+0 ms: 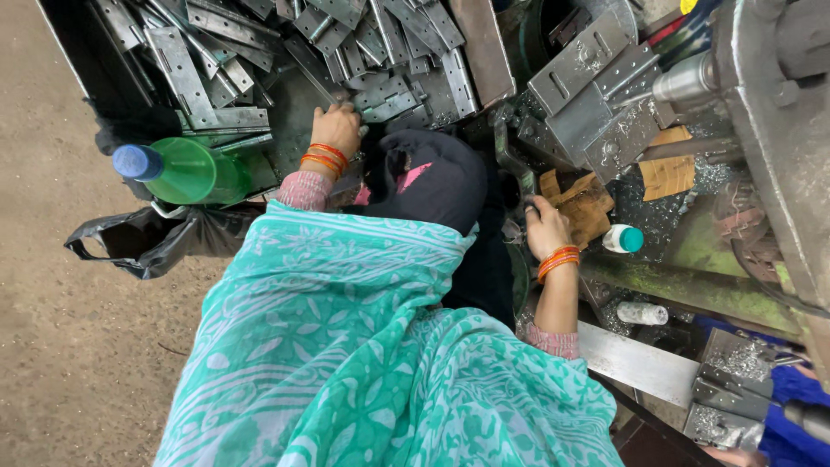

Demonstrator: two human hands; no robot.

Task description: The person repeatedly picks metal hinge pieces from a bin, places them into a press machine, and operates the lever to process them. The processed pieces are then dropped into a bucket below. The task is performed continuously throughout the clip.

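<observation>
Workshop floor strewn with grey metal brackets (259,52), green bottle (186,171) at left, left hand (337,128) grasping a bracket, right hand (546,227) resting loosely on cardboard (584,203).

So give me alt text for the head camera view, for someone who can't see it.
A person in a green patterned wrap leans over a cluttered workshop floor, left hand on a pile of grey metal brackets, right hand by a wooden block. A green bottle lies nearby.
</observation>
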